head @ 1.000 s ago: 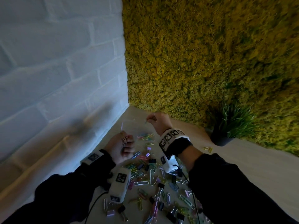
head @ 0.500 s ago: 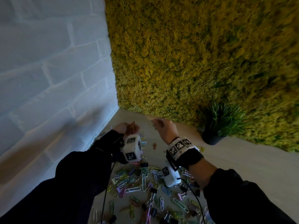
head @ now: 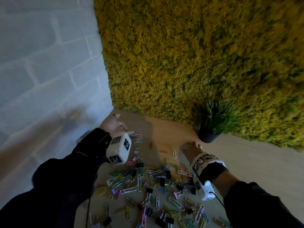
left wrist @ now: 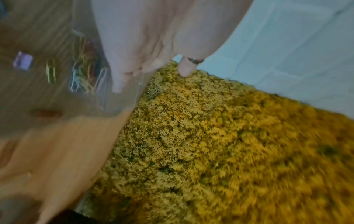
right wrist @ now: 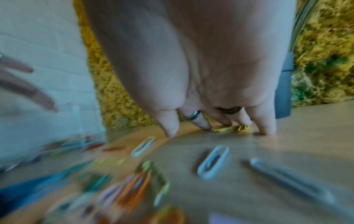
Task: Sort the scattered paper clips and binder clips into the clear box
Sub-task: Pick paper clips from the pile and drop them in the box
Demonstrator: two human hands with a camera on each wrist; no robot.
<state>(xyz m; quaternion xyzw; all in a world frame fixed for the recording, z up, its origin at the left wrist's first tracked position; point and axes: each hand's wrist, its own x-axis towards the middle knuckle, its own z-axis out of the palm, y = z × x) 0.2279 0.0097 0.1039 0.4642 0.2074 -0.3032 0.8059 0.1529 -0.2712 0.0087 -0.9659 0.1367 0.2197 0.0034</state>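
Note:
Coloured paper clips and black binder clips (head: 156,181) lie strewn over the wooden table (head: 246,162). The clear box (left wrist: 122,104) stands in the far left corner with several coloured clips (head: 137,137) inside. My left hand (head: 116,124) hovers over the box, fingers (left wrist: 118,84) straight and spread, holding nothing. My right hand (head: 190,148) is down on the table beside the plant pot. Its fingertips (right wrist: 265,130) touch the wood around a few yellow paper clips (right wrist: 229,128); I see no pinch on them. White paper clips (right wrist: 212,162) lie just short of that hand.
A dark pot with a green plant (head: 208,137) stands right behind my right hand. A moss wall (head: 197,63) closes off the back and a white brick wall (head: 49,71) the left. Two orange clips (head: 150,145) and a purple binder clip (head: 135,152) lie between box and pile.
My left hand, which held clips, has reached over the box and now lies spread and empty. My right hand has dropped from above the box to the table near the pot.

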